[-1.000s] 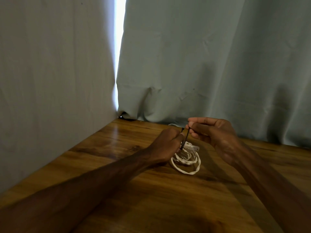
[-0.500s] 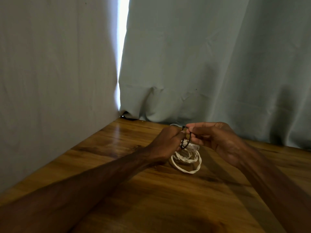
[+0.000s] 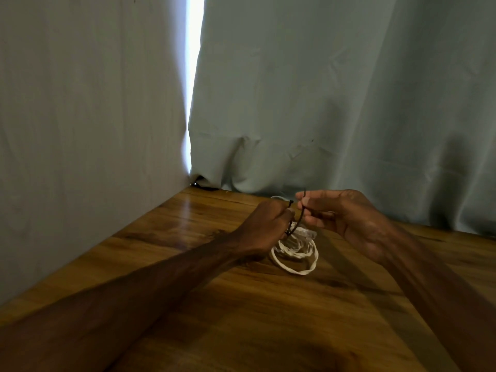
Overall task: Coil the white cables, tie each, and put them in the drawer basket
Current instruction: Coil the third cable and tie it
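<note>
Head view. Tying stage, with the chief risks marked. The left hand [image 3: 268,224] and right hand [image 3: 349,218] meet just above the white cable coil [image 3: 295,257], each grip closed narrowly on one end of a thin black tie [image 3: 299,220].

Risk one: the tie probably encloses only some of the turns. The outer loop lies slack and wide of the bundle, so cinching now would likely leave it free to unwind.

Risk two: a pull from the right hand could lift or drag the light coil across the smooth tabletop [image 3: 188,237], spilling the turns before the tie bites.

Risk three: the tie end pinched between the right thumb and forefinger is short and thin, and could slip out under tension.

The coil rests on the tabletop, directly below and between the hands and near the curtain [image 3: 322,103]. It is small, roughly round and loosely wound, with several pale turns bunched at the top where the tie passes and one larger loop sagging toward the viewer. The cable looks soft and springy (the plug ends are too blurred to identify). Whether the left fingers also hold the coil cannot be told. No drawer basket is in view.
</note>
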A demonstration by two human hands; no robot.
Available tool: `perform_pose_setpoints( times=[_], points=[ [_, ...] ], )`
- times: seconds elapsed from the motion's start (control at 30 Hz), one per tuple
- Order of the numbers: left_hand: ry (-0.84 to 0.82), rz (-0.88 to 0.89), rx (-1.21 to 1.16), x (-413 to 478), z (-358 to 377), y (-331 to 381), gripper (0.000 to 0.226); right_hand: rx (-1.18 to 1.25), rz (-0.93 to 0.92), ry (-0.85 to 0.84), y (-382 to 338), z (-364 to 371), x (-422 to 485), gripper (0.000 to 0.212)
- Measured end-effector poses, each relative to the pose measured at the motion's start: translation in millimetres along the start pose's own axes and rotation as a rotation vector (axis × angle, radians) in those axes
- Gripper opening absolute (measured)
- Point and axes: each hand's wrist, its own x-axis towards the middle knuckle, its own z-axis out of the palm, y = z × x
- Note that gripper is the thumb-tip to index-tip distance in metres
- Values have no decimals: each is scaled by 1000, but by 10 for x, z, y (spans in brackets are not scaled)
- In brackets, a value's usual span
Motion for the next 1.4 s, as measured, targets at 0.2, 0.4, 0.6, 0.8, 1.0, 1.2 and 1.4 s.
perform_pose_setpoints(
  times=[0.2,0.4,0.6,0.8,1.0,1.2,1.4],
  points=[
    [-37,59,33,-34,45,63,42,-18,-154,145,125,59,36,15],
    [-32,29,-12,-37,103,71,40,-358,-367,296,316,120,83,7],
    [28,-70,-13,-7,117,38,41,-777,-644,365,307,106,97,6],
    [143,-137,32,87,-14,-114,33,-785,-783,166,120,262,-55,5],
    [246,-154,42,244,-147,-391,34,-830,-779,-88,151,392,-148,6],
    [307,-114,56,287,-140,-426,35,-760,-744,-142,88,396,-185,5],
    [212,34,231,195,-70,-323,38,-607,-722,-45,67,377,-166,4]
  ],
)
